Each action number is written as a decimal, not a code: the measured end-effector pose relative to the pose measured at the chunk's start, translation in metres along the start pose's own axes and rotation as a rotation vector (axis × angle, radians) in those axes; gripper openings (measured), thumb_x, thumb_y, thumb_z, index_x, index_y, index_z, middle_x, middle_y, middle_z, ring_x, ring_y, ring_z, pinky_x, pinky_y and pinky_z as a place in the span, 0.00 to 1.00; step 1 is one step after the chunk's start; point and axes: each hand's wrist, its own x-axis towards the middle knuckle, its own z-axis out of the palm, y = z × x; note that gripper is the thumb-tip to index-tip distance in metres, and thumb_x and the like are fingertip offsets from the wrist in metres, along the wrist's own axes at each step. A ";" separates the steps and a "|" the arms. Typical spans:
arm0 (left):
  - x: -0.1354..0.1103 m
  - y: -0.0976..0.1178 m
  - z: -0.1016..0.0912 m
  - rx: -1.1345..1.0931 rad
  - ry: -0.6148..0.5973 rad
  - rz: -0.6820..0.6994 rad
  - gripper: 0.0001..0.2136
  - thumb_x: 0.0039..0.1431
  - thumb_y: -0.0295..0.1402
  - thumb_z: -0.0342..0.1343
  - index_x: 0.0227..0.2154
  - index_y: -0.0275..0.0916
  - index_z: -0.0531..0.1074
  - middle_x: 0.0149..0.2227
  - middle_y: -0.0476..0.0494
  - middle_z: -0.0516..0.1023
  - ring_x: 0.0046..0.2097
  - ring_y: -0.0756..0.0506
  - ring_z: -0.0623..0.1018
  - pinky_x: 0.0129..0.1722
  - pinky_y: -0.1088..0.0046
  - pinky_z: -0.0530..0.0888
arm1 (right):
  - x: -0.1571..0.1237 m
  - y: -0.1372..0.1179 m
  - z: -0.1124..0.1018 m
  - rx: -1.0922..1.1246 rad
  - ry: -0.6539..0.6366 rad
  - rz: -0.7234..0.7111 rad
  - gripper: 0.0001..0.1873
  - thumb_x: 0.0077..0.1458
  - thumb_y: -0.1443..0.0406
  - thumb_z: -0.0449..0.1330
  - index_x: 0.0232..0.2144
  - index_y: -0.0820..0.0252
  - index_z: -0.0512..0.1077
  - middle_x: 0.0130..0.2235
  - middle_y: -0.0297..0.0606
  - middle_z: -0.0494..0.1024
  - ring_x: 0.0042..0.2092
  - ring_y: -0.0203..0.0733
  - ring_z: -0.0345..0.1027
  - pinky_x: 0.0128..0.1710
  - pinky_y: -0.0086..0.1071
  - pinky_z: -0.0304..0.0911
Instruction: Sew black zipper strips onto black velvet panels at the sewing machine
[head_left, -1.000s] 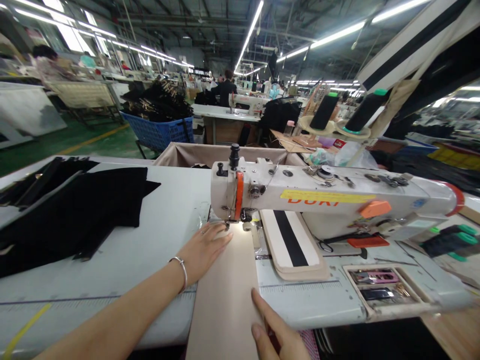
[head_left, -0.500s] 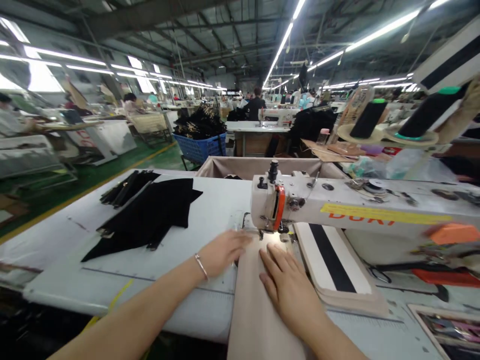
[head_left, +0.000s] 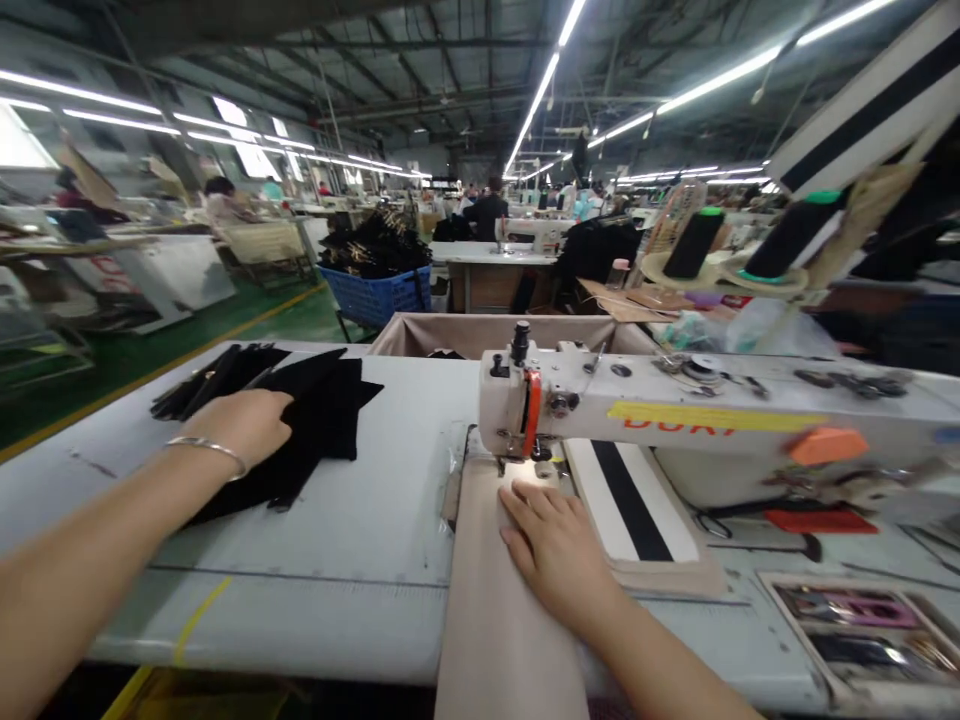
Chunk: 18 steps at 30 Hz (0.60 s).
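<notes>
Left hand (head_left: 244,430) moved from beige strip (head_left: 491,610) edge to black cloth (head_left: 334,415), grip unclear; right hand (head_left: 555,550) flat.

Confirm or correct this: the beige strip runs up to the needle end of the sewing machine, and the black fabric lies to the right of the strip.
Not quite: the black fabric lies to the left of the beige strip, as the head view shows. The strip does run up to the needle end of the sewing machine.
</notes>
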 end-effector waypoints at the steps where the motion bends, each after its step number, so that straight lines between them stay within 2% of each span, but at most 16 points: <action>1: -0.006 0.011 -0.003 -0.022 -0.057 0.018 0.20 0.49 0.31 0.54 0.46 0.31 0.75 0.25 0.46 0.78 0.27 0.40 0.79 0.36 0.61 0.75 | 0.003 0.000 -0.002 -0.004 -0.004 0.010 0.22 0.65 0.58 0.53 0.60 0.50 0.64 0.58 0.39 0.70 0.55 0.50 0.63 0.53 0.45 0.58; 3: -0.025 0.038 0.003 -0.116 -0.251 0.094 0.21 0.54 0.35 0.52 0.52 0.40 0.71 0.24 0.54 0.76 0.22 0.46 0.77 0.31 0.69 0.75 | 0.007 0.000 -0.003 -0.017 0.002 0.030 0.21 0.65 0.57 0.53 0.59 0.51 0.65 0.56 0.40 0.72 0.53 0.50 0.64 0.51 0.45 0.57; 4: -0.036 0.052 0.012 -0.235 -0.427 0.164 0.21 0.58 0.39 0.51 0.54 0.42 0.69 0.27 0.54 0.77 0.24 0.46 0.78 0.30 0.71 0.75 | 0.009 0.000 -0.003 -0.021 0.012 0.039 0.21 0.65 0.57 0.53 0.59 0.52 0.65 0.56 0.40 0.71 0.53 0.50 0.63 0.51 0.45 0.56; 5: -0.045 0.066 0.025 -0.311 -0.513 0.230 0.21 0.60 0.44 0.50 0.53 0.42 0.70 0.31 0.51 0.79 0.29 0.45 0.80 0.33 0.70 0.77 | 0.009 0.000 -0.002 -0.020 0.024 0.046 0.22 0.65 0.57 0.53 0.59 0.52 0.64 0.56 0.40 0.71 0.54 0.50 0.62 0.51 0.45 0.55; 6: -0.052 0.080 0.041 -0.328 -0.462 0.300 0.21 0.61 0.47 0.48 0.51 0.41 0.72 0.37 0.47 0.80 0.37 0.43 0.81 0.41 0.68 0.77 | 0.009 0.000 0.000 -0.013 0.033 0.050 0.22 0.65 0.58 0.53 0.60 0.52 0.63 0.57 0.40 0.70 0.55 0.49 0.61 0.52 0.44 0.54; 8: -0.055 0.099 0.074 -0.260 -0.213 0.410 0.25 0.62 0.49 0.47 0.53 0.37 0.71 0.52 0.37 0.74 0.55 0.37 0.74 0.56 0.60 0.69 | 0.008 0.000 0.002 0.003 0.045 0.052 0.22 0.65 0.58 0.54 0.60 0.52 0.62 0.57 0.39 0.70 0.56 0.49 0.60 0.53 0.44 0.53; 10: -0.043 0.107 0.100 -0.137 -0.048 0.422 0.29 0.61 0.50 0.47 0.55 0.33 0.69 0.57 0.30 0.69 0.60 0.33 0.67 0.60 0.55 0.63 | 0.007 0.000 0.003 0.012 0.044 0.048 0.22 0.65 0.58 0.54 0.60 0.51 0.62 0.58 0.38 0.69 0.57 0.48 0.59 0.53 0.43 0.52; 11: -0.034 0.108 0.108 -0.084 -0.025 0.399 0.30 0.59 0.51 0.49 0.55 0.31 0.68 0.56 0.28 0.69 0.59 0.32 0.67 0.59 0.53 0.63 | 0.007 0.001 0.003 0.013 0.044 0.046 0.22 0.65 0.58 0.54 0.60 0.51 0.63 0.58 0.38 0.69 0.57 0.48 0.59 0.53 0.43 0.52; 14: -0.008 0.105 0.113 -0.029 -0.085 0.327 0.30 0.52 0.56 0.56 0.46 0.34 0.72 0.46 0.32 0.73 0.50 0.33 0.72 0.52 0.56 0.68 | 0.007 0.001 0.001 0.010 0.040 0.044 0.22 0.65 0.58 0.55 0.60 0.51 0.63 0.58 0.38 0.69 0.57 0.48 0.59 0.52 0.42 0.52; 16: -0.002 0.105 0.103 -0.075 -0.165 0.335 0.25 0.49 0.55 0.58 0.38 0.37 0.72 0.39 0.37 0.74 0.44 0.36 0.74 0.47 0.61 0.71 | 0.007 0.002 0.000 0.010 0.041 0.044 0.22 0.65 0.59 0.55 0.59 0.51 0.63 0.58 0.39 0.69 0.57 0.48 0.59 0.52 0.42 0.52; 18: -0.009 0.106 0.083 -0.149 -0.263 0.370 0.20 0.51 0.52 0.58 0.35 0.39 0.69 0.35 0.43 0.75 0.38 0.40 0.75 0.41 0.66 0.72 | 0.007 0.002 -0.001 0.015 0.043 0.044 0.22 0.65 0.59 0.55 0.60 0.51 0.63 0.58 0.39 0.69 0.57 0.48 0.59 0.53 0.42 0.52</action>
